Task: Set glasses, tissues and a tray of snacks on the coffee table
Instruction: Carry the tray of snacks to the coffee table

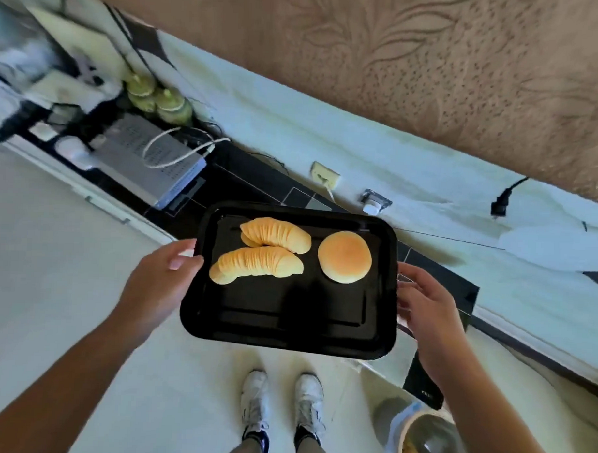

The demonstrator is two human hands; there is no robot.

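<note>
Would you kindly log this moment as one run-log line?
tray: carried, above floor | left hand: grips left rim | right hand: grips right rim | load: chips, bun

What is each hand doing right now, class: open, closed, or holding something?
Left hand: grips the left edge of the black tray.
Right hand: holds the tray's right edge, fingers curled at the rim.

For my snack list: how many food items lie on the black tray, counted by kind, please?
On the tray, which the left hand and right hand hold:
Fanned rows of crisps: 2 (second)
Round bun: 1
Total: 3
</note>
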